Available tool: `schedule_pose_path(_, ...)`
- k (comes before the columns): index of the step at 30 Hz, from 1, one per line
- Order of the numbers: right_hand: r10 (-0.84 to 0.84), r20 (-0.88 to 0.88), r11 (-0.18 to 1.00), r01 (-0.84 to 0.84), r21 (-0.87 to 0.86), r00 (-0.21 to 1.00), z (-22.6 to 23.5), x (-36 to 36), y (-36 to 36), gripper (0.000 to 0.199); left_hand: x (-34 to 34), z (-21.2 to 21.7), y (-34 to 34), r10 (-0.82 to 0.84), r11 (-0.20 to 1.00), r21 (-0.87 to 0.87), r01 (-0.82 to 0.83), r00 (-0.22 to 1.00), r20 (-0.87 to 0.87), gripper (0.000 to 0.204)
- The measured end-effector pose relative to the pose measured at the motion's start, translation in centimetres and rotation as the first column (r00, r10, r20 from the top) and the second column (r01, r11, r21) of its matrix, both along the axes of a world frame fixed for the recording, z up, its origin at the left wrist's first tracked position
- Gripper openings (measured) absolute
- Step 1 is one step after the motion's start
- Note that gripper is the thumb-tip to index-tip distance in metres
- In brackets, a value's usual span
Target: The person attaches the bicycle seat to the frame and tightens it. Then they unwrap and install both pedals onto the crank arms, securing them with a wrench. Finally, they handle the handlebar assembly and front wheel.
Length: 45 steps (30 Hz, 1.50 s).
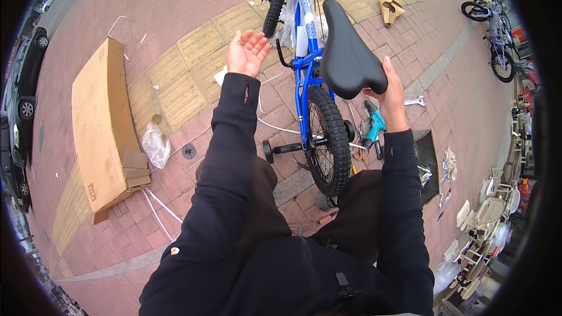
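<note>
A black bicycle saddle is gripped at its wide rear end by my right hand, thumb along its edge and fingers partly hidden beneath. It is held above and to the right of a blue bicycle frame, covering part of it. My left hand is empty, palm up with fingers spread, left of the frame and clear of it. The knobby rear wheel points toward me between my knees, with a black pedal on its left. The front wheel lies farther off.
A large cardboard box and a clear plastic bag lie at left. On the right are a teal cordless drill, a wrench and a black tool tray. Cardboard scrap lies ahead; other bikes stand far right.
</note>
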State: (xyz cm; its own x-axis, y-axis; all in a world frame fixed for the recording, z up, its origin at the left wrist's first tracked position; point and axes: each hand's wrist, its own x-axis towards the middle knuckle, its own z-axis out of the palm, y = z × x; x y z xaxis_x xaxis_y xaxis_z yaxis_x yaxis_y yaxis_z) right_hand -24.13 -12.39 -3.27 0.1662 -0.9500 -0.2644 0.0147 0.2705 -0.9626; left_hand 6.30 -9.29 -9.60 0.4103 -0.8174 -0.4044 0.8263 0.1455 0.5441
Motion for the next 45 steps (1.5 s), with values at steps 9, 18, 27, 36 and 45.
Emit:
schedule_pose_path(9,-0.002,0.095,0.999,0.006,-0.041,0.996,-0.7,-0.4,-0.4,0.047,7.1,-2.1,2.3,0.232,0.967,0.100,-0.233,0.972,0.028,0.027)
schedule_pose_path(18,-0.086,0.134,0.996,0.086,0.006,0.987,-1.5,-1.2,0.9,0.048,7.6,-18.7,7.1,-0.701,0.568,0.818,-0.091,-0.573,0.424,0.038)
schedule_pose_path(27,-0.089,-0.043,0.993,0.086,-0.075,0.995,-4.0,-1.5,4.7,0.057,3.9,-29.5,10.0,-0.548,0.372,0.879,-0.298,-0.835,-0.051,0.027)
schedule_pose_path(36,-0.001,-0.179,0.999,-0.005,-0.032,0.984,-4.0,-1.9,7.2,0.055,8.4,-32.0,8.2,-0.477,-0.017,0.989,-0.148,-0.868,-0.139,0.048)
schedule_pose_path(45,0.020,-0.228,0.999,-0.031,-0.045,0.973,-2.5,-4.0,7.1,0.045,15.2,-26.5,23.5,0.087,-0.464,0.774,-0.431,-0.892,-0.444,0.060)
